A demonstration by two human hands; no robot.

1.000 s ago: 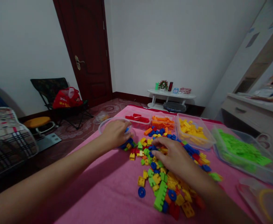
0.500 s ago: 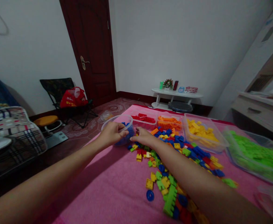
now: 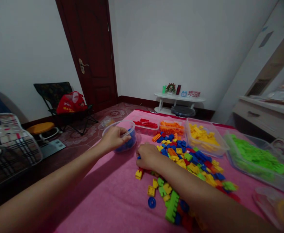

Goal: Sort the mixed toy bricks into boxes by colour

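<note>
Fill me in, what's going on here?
A person has their left hand at the rim of a clear tub of blue bricks. Their right hand is down at the left edge of a mixed brick pile; its curled fingers hide whatever they may hold. Beyond the pile and to its right, boxes hold red bricks, orange bricks, yellow bricks and green bricks.

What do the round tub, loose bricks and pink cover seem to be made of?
Round tub: probably clear, smooth plastic; blue pieces show through its wall.
Loose bricks: likely moulded plastic, smooth, in solid colours.
Pink cover: matte fabric, perhaps fleece; soft creases.
</note>
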